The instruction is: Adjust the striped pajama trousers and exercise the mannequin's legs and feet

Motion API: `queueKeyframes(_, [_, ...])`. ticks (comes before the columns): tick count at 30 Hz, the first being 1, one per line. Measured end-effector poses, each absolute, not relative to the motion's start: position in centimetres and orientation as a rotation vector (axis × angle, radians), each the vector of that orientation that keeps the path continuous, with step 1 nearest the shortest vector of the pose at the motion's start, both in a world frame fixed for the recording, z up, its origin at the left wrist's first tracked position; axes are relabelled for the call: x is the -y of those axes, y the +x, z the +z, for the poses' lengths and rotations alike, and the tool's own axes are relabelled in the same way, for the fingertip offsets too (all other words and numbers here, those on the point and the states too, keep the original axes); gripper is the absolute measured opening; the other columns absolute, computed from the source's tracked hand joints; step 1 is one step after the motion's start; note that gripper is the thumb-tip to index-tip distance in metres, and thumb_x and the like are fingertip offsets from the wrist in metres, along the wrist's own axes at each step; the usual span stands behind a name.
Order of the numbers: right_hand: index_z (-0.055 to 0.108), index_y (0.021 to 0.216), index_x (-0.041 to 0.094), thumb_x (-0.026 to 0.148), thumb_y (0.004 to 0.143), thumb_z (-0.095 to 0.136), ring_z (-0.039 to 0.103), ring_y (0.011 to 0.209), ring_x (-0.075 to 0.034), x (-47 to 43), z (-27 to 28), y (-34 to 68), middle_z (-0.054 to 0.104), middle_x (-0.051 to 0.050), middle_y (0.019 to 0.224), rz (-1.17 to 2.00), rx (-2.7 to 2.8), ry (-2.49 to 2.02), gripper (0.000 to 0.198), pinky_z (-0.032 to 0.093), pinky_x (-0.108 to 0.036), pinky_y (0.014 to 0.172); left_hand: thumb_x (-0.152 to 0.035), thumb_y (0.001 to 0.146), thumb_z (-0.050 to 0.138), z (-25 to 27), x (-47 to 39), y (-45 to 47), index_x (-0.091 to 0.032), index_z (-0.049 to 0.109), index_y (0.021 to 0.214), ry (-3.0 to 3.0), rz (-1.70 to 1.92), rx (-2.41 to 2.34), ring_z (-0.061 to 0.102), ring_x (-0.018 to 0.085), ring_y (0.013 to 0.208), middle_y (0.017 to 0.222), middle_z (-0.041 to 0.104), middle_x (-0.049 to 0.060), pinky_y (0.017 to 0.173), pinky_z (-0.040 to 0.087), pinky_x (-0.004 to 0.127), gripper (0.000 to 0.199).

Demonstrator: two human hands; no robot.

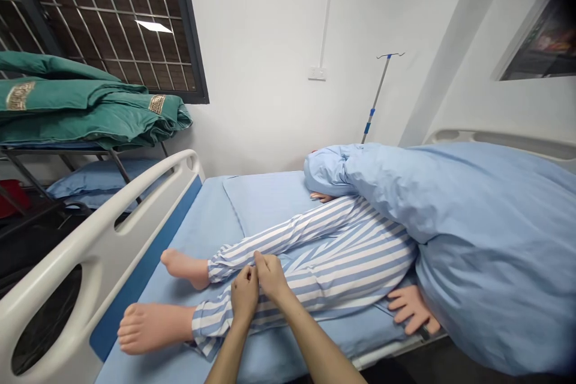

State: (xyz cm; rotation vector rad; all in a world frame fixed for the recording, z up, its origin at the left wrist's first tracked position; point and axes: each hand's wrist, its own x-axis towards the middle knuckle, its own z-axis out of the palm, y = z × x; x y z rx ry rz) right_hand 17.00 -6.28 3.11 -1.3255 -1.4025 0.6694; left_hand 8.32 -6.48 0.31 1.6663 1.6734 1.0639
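Note:
My left hand (245, 295) is closed, fingers curled in, over the near shin of a manikin lying on a bed. Right beside it, my right hand (270, 276) is also closed, with its thumb side up. The two hands touch or nearly touch. Under and around them are blue-and-white striped trousers (351, 270). Whether the fingers pinch the cloth is hidden. Bare manikin feet, the near one (155, 328) and the far one (184, 267), stick out of the trouser ends. A manikin hand (411, 309) lies by the near hip.
A bunched light blue quilt (486, 222) covers the manikin's upper body. The white and blue footboard (103, 252) stands at the left. Behind the bed is an IV pole (377, 96). Folded green bedding (90, 111) lies on another bed at the left, below a barred window.

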Motion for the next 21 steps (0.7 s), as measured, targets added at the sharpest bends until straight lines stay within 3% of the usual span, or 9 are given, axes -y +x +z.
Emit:
queueKeyframes(5, [0.028, 0.044, 0.018, 0.042, 0.083, 0.030, 0.026, 0.044, -0.008, 6.5, 1.4, 20.0, 0.026, 0.004, 0.043, 0.585, 1.385, -1.414, 0.046, 0.017, -0.024, 0.045, -0.036, 0.077, 0.037, 0.5, 6.7, 8.3, -0.020, 0.035, 0.052, 1.703, 1.089, -1.652, 0.038, 0.011, 0.053, 0.049, 0.038, -0.005, 0.054, 0.025, 0.023, 0.030])
queueKeyframes(9, [0.028, 0.046, 0.019, 0.047, 0.083, 0.028, 0.026, 0.042, -0.008, 6.3, 0.2, 21.0, 0.026, 0.004, 0.042, 0.765, 1.146, -1.266, 0.047, 0.022, -0.023, 0.043, -0.033, 0.075, 0.039, 2.1, 6.4, 10.5, -0.020, 0.037, 0.050, 1.694, 1.104, -1.668, 0.037, 0.011, 0.051, 0.048, 0.039, -0.005, 0.053, 0.025, 0.023, 0.028])
queueKeyframes(13, [0.025, 0.047, 0.020, 0.052, 0.079, 0.032, 0.024, 0.041, -0.008, 6.1, 0.4, 21.7, 0.024, 0.005, 0.041, 0.903, 0.909, -1.159, 0.046, 0.023, -0.023, 0.040, -0.035, 0.075, 0.040, 3.3, 6.3, 15.0, -0.020, 0.033, 0.049, 1.554, 1.262, -1.391, 0.036, 0.010, 0.049, 0.046, 0.036, -0.005, 0.051, 0.028, 0.023, 0.031])
queueKeyframes(17, [0.021, 0.047, 0.021, 0.052, 0.078, 0.033, 0.019, 0.038, -0.007, 6.0, 0.2, 22.1, 0.018, 0.007, 0.040, 0.968, 0.741, -1.185, 0.045, 0.021, -0.022, 0.037, -0.036, 0.075, 0.039, 2.2, 6.9, 17.0, -0.020, 0.039, 0.051, 1.418, 1.288, -1.427, 0.040, 0.012, 0.050, 0.047, 0.043, -0.004, 0.052, 0.031, 0.023, 0.029])
queueKeyframes(21, [0.025, 0.047, 0.021, 0.049, 0.078, 0.035, 0.022, 0.040, -0.007, 5.7, 0.7, 22.6, 0.022, 0.006, 0.041, 0.913, 0.770, -1.181, 0.043, 0.023, -0.022, 0.039, -0.035, 0.077, 0.038, 1.2, 6.9, 16.5, -0.020, 0.042, 0.053, 1.572, 1.219, -1.453, 0.040, 0.013, 0.052, 0.050, 0.046, -0.003, 0.054, 0.030, 0.024, 0.029])
